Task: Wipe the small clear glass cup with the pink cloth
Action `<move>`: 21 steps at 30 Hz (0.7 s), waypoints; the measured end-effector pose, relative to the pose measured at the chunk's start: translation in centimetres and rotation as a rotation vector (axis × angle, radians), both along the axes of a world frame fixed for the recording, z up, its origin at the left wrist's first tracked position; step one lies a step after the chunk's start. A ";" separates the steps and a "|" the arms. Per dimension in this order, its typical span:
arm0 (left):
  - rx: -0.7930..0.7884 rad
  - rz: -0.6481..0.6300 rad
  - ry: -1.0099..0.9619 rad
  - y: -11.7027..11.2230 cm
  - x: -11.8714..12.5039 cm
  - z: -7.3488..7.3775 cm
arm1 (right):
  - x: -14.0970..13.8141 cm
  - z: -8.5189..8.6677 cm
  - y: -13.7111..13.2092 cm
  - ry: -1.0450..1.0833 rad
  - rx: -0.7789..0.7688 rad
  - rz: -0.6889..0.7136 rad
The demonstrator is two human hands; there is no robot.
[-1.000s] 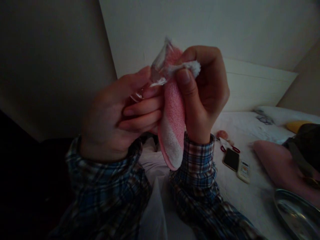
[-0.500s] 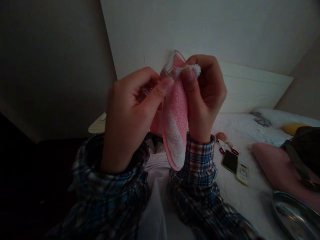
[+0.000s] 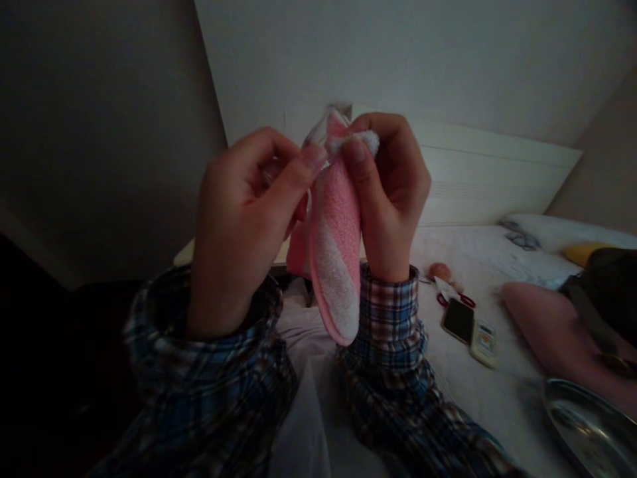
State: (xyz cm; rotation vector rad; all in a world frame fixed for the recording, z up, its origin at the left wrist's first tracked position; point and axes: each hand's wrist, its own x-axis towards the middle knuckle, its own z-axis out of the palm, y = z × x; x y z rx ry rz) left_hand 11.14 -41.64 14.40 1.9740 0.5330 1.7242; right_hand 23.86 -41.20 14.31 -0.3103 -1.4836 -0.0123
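A pink-and-white striped fuzzy cloth piece (image 3: 338,232), rounded at its lower end, hangs in front of me. My right hand (image 3: 391,186) pinches its upper part between thumb and fingers, where a tuft of white fluffy cloth sticks out. Just left of that, my left hand (image 3: 253,212) is closed, thumb against forefinger, on thin clear plastic (image 3: 316,133) at the cloth's top. Both thumbs are close together. Behind the left fingers, a flat pink part (image 3: 298,249) shows; I cannot tell whether it belongs to the same piece.
On the white bed (image 3: 517,392) to the right lie red-handled scissors (image 3: 468,301), a phone (image 3: 458,320) and a pale calculator-like device (image 3: 484,343). Farther right are a pink cushion-like thing (image 3: 537,318), a dark bag (image 3: 604,299) and a shiny metal tray (image 3: 587,425). A headboard (image 3: 488,172) stands behind.
Both hands and the cloth have shifted slightly left in view. More of the flat pink part shows behind the left fingers. The grips look the same.
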 end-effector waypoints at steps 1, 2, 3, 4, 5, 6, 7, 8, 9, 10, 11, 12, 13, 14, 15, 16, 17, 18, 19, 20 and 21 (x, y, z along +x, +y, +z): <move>0.038 0.076 0.041 0.0 0.0 -0.1 | 0.0 0.0 0.2 0.005 0.006 -0.006; 0.070 0.135 0.087 0.0 0.0 -0.1 | -0.1 0.0 0.4 0.010 0.011 -0.016; 0.101 0.181 0.124 0.0 0.0 -0.2 | -0.1 -0.1 0.4 0.015 0.012 -0.028; 0.123 0.219 0.147 0.1 0.0 -0.2 | -0.1 0.0 0.5 0.016 0.010 -0.039; 0.138 0.236 0.157 0.1 0.0 -0.2 | -0.2 0.0 0.4 0.017 0.006 -0.051; 0.139 0.234 0.162 0.2 0.0 -0.2 | -0.2 0.0 0.4 0.017 -0.001 -0.062; 0.131 0.216 0.151 0.3 0.1 -0.2 | -0.3 0.0 0.4 0.013 -0.005 -0.068; 0.116 0.170 0.127 0.3 0.1 -0.2 | -0.3 0.0 0.4 0.007 -0.012 -0.072; 0.089 0.106 0.097 0.4 0.1 -0.1 | -0.4 0.1 0.3 0.001 -0.019 -0.076; 0.052 0.031 0.064 0.4 0.0 0.0 | -0.4 0.1 0.3 -0.007 -0.027 -0.081; 0.002 -0.047 0.036 0.4 -0.1 0.1 | -0.4 0.1 0.2 -0.016 -0.033 -0.086; -0.057 -0.125 0.019 0.3 -0.2 0.2 | -0.4 0.1 0.1 -0.027 -0.035 -0.088; -0.124 -0.188 0.022 0.1 -0.3 0.3 | -0.3 0.1 -0.1 -0.041 -0.032 -0.082; -0.189 -0.246 0.035 0.0 -0.5 0.4 | -0.3 0.1 -0.3 -0.053 -0.025 -0.072; -0.246 -0.288 0.050 -0.1 -0.7 0.4 | -0.2 0.1 -0.5 -0.064 -0.017 -0.061; -0.283 -0.324 0.057 -0.2 -0.9 0.4 | -0.1 0.1 -0.7 -0.072 -0.017 -0.057; -0.301 -0.348 0.061 -0.3 -1.0 0.4 | 0.0 0.1 -0.9 -0.077 -0.026 -0.063; -0.304 -0.358 0.062 -0.3 -1.0 0.4 | 0.1 0.1 -1.0 -0.080 -0.040 -0.077; -0.289 -0.351 0.052 -0.2 -1.0 0.4 | 0.1 0.1 -1.1 -0.082 -0.054 -0.093; -0.265 -0.330 0.041 -0.1 -0.9 0.3 | 0.2 0.1 -1.1 -0.079 -0.062 -0.106; -0.232 -0.302 0.032 0.0 -0.8 0.3 | 0.2 0.0 -1.0 -0.075 -0.061 -0.112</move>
